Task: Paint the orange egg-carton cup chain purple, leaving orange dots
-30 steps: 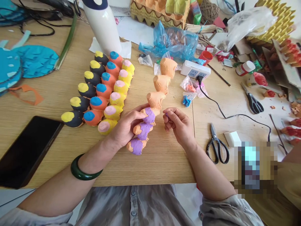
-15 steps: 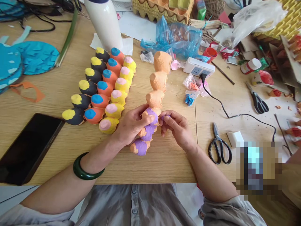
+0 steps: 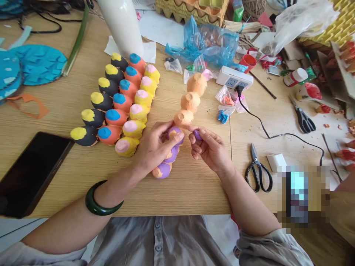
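My left hand (image 3: 155, 147) is closed around the near part of an egg-carton strip (image 3: 189, 101), thumb pressed on one bump. The strip's far bumps are pale orange; the near ones carry purple clay patches. A small purple clay lump (image 3: 197, 135) is pinched between the thumb and fingers of my right hand (image 3: 212, 149), just right of the strip. To the left lie three rows of painted-looking carton bumps: black with yellow tops (image 3: 98, 99), orange with blue tops (image 3: 120, 101) and yellow with pink tops (image 3: 140, 114). My left palm hides part of the strip.
A black phone (image 3: 33, 173) lies at the left edge, scissors (image 3: 257, 170) at the right. A power strip (image 3: 234, 77) trails a black cable. Behind are a white bottle (image 3: 122, 26), a blue plastic bag (image 3: 205, 42) and egg cartons (image 3: 191, 11). Another person's hand shows at far right.
The strip has turned in my left hand, so its far bumps now face up toward me. My right hand has moved slightly away from it, showing more of the purple lump.
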### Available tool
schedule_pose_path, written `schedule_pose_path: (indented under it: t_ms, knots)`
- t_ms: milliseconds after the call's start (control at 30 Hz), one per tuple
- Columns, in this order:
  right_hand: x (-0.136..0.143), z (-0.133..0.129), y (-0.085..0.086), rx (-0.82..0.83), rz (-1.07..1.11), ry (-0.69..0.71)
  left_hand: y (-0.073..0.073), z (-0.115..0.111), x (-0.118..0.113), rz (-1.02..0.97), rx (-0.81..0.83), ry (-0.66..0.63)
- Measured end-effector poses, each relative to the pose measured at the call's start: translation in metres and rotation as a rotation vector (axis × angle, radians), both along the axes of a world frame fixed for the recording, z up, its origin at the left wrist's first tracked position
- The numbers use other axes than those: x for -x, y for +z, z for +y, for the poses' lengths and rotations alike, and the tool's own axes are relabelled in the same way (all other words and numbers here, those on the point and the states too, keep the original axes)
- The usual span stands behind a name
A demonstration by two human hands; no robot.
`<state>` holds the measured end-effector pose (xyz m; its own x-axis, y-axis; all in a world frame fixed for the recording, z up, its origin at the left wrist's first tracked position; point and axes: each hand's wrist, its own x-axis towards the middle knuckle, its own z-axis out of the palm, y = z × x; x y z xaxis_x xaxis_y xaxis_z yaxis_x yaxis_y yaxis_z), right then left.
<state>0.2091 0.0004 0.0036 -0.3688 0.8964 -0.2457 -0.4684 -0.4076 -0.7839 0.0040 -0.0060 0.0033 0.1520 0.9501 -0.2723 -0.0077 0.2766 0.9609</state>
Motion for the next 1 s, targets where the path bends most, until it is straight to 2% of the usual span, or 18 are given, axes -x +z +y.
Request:
schedule_pose_path:
  t_ms: [67, 200, 300, 400, 500, 667, 767, 1000]
  knots:
    - [0.001, -0.001, 0.0, 0.003, 0.016, 0.01, -0.006, -0.003, -0.005, 0.106, -0.103, 0.083]
    - [0.002, -0.002, 0.001, -0.008, -0.008, 0.042, -0.016, -0.008, -0.011, 0.163, -0.23, 0.097]
    - [0.001, -0.003, 0.002, -0.017, -0.05, 0.053, -0.012, -0.009, -0.01, 0.293, -0.454, 0.16]
    - [-0.001, -0.006, 0.004, -0.013, -0.067, 0.057, 0.001, -0.01, -0.007, 0.33, -0.575, 0.101]
    - [-0.001, -0.009, 0.005, -0.02, -0.073, 0.081, 0.009, -0.01, -0.007, 0.276, -0.6, 0.021]
    - [0.0, -0.013, 0.005, -0.03, -0.093, 0.151, 0.008, -0.01, -0.008, 0.221, -0.579, -0.062]
    - [0.001, -0.012, 0.003, -0.064, -0.105, 0.177, 0.008, -0.009, -0.007, 0.27, -0.602, -0.046]
    - [0.006, -0.009, -0.001, -0.112, -0.149, 0.061, 0.014, -0.012, -0.008, 0.305, -0.553, 0.031]
